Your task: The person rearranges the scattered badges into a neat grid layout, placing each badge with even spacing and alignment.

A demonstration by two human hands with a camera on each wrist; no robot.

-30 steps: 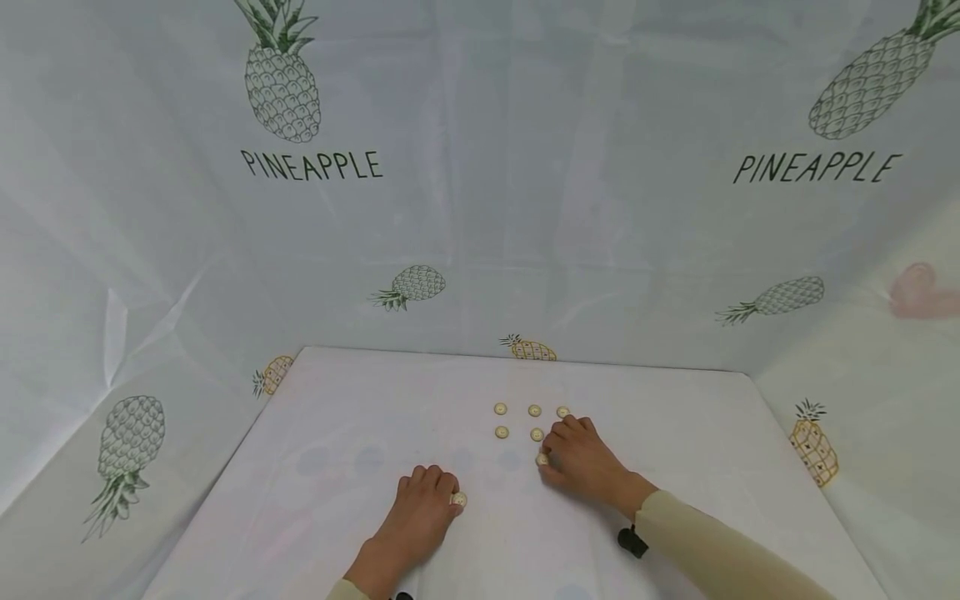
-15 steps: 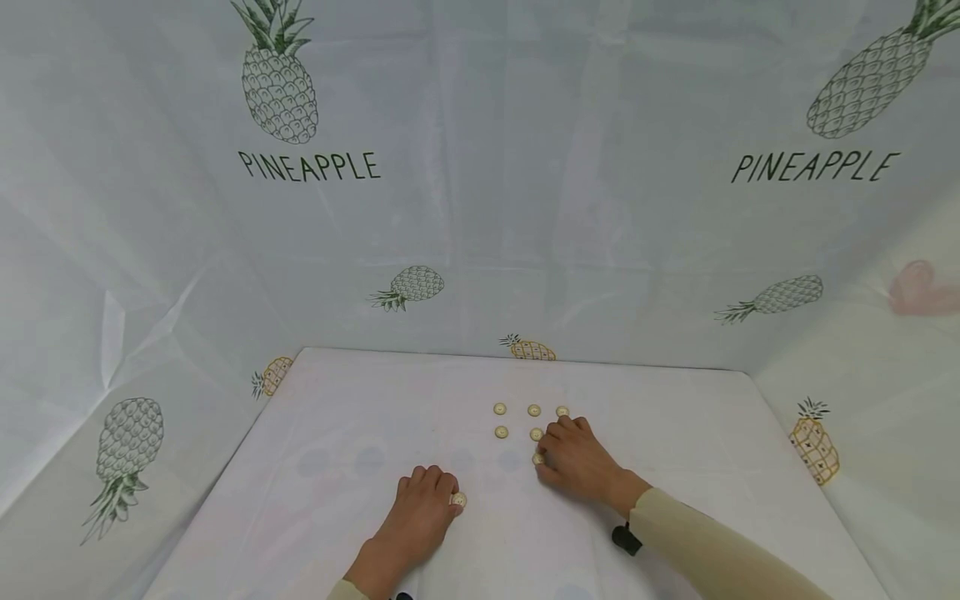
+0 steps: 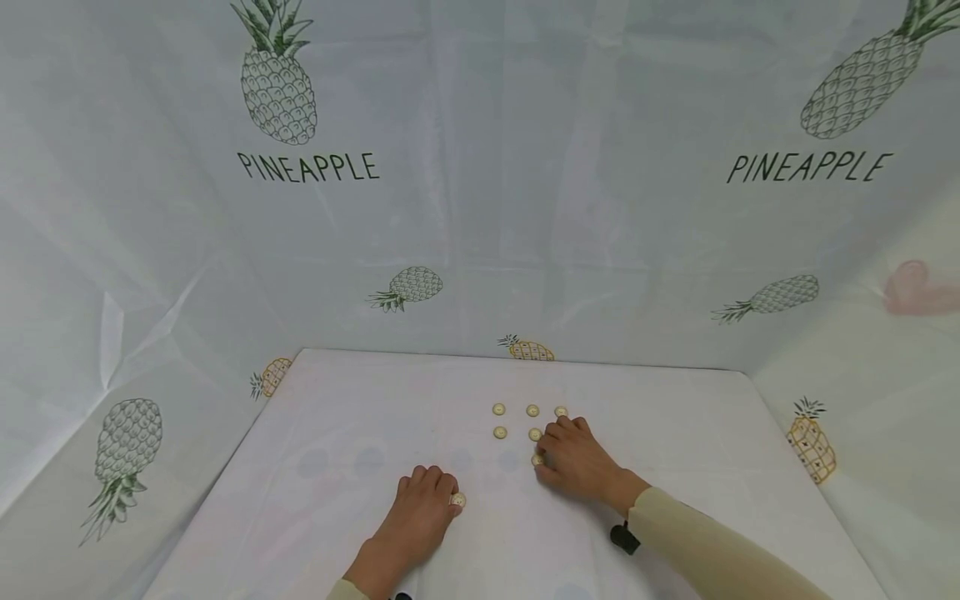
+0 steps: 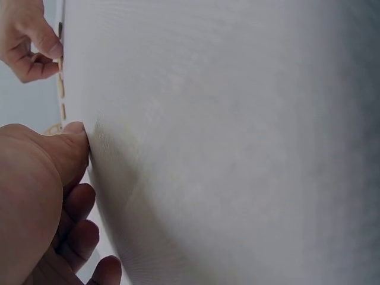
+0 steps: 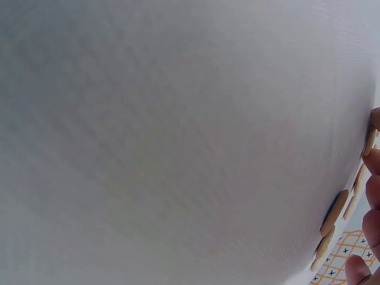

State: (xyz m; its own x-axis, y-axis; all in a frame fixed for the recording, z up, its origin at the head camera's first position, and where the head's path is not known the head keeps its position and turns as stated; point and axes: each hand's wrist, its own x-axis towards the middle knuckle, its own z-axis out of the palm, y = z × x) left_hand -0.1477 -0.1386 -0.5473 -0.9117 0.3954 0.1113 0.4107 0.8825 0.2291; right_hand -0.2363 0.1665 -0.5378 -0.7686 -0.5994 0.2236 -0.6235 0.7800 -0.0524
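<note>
Between the thumb and forefinger of my left hand (image 3: 422,512), a round cream button (image 3: 458,500) is pinched just over the white table; the left wrist view hides it behind the thumb. My right hand (image 3: 576,458) grips another button (image 3: 537,460) by its edge, also visible as a button (image 5: 370,141) between the fingertips in the right wrist view. Beyond it lie several matching buttons in two rows. The back row has a left button (image 3: 498,409), a middle button (image 3: 532,410) and a right button (image 3: 561,411). In front are one button (image 3: 500,432) and another button (image 3: 535,434) beside my right fingers.
A white cloth with faint spots covers the table (image 3: 360,383). Around its back and sides hangs a pineapple-print sheet (image 3: 487,208). A small black piece (image 3: 624,538) hangs under the right sleeve (image 3: 697,533).
My right hand has slid slightly left with its button, closer in line with the middle column. The left hand stays in place, and the row buttons lie as before.
</note>
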